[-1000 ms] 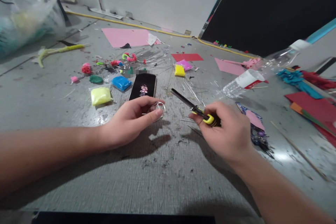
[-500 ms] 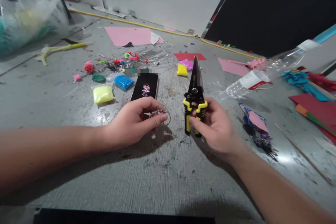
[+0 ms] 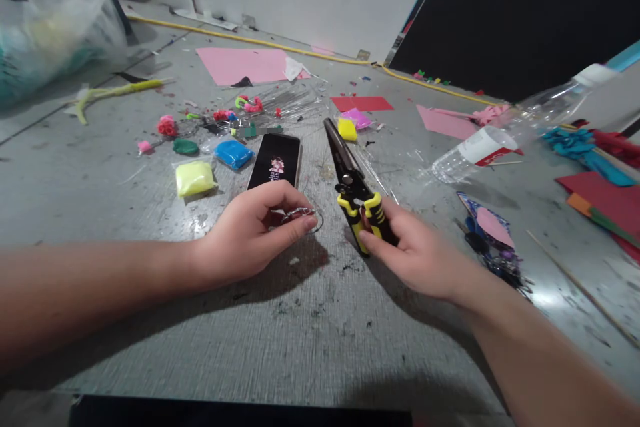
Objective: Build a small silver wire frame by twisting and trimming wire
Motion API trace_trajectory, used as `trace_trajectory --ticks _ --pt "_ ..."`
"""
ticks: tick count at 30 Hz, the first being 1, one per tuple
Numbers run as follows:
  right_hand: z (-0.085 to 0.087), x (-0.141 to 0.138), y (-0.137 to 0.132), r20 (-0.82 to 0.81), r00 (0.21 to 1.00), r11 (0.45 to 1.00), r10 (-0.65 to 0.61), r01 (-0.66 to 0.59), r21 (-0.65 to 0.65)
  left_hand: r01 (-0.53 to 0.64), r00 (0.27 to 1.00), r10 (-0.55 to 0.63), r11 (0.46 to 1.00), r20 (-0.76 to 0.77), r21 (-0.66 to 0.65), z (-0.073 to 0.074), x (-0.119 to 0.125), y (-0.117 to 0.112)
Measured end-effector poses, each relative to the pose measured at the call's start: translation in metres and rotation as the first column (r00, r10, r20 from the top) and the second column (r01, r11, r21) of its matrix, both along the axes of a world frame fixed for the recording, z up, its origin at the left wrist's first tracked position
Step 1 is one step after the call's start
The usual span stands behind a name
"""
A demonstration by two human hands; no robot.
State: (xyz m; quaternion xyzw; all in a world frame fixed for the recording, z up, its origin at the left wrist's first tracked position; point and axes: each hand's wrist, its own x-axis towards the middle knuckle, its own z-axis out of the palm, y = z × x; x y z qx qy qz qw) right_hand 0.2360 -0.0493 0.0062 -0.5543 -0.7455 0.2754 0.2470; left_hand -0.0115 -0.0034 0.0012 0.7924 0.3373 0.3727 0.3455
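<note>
Wire loop pinched between thumb and fingers of left hand, held above bench, near phone. Right hand curled round handles of snips, blades pointing away, tilted left, apart from loop. Pale yellow packet and blue packet left of phone; clear bottle at right.

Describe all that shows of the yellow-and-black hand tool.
The tool has long, dark, metallic-looking blades narrowing toward the tip, a round pivot, and black handles with yellow parts, perhaps plastic or rubber. Whether the blades are fully closed is hard to tell. It slants, with its tip pointing away from the person and leftward. The right hand grips it by the handles, apparently above the table; nothing else visibly touches it.
</note>
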Motion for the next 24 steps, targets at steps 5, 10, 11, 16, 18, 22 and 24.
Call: trace_trajectory --ticks 5,10,11,16,18,22,24 --pt "-0.004 -0.003 -0.002 -0.069 0.997 0.999 -0.033 0.035 0.038 -0.004 1.0 0.005 0.999 0.031 -0.046 -0.002 0.0 0.0" --pt "-0.01 -0.003 0.001 -0.199 0.971 0.988 -0.136 0.148 0.044 -0.005 0.991 0.017 0.996 0.133 -0.084 -0.005 0.001 0.0" --pt "-0.011 -0.003 0.001 -0.213 0.969 0.991 -0.122 0.132 0.032 -0.001 0.988 0.014 0.997 0.155 -0.081 -0.005 0.002 -0.001" --pt "-0.013 -0.004 -0.003 -0.346 0.938 1.0 0.024 -0.022 0.01 -0.018 0.974 0.014 1.0 0.226 0.015 -0.004 0.0 0.0" --pt "-0.012 -0.005 -0.004 -0.313 0.948 0.996 0.062 -0.038 0.081 -0.038 0.974 0.019 0.996 0.227 0.08 -0.004 -0.001 0.002" --pt "-0.008 -0.002 -0.002 -0.039 0.99 0.933 0.133 -0.112 0.342 -0.044 0.967 0.003 0.987 0.257 0.155 -0.005 -0.002 0.005" --pt "-0.008 0.003 0.002 0.077 0.987 0.877 0.139 -0.159 0.454 -0.039 0.959 -0.007 0.987 0.284 0.157 -0.005 -0.001 0.006"
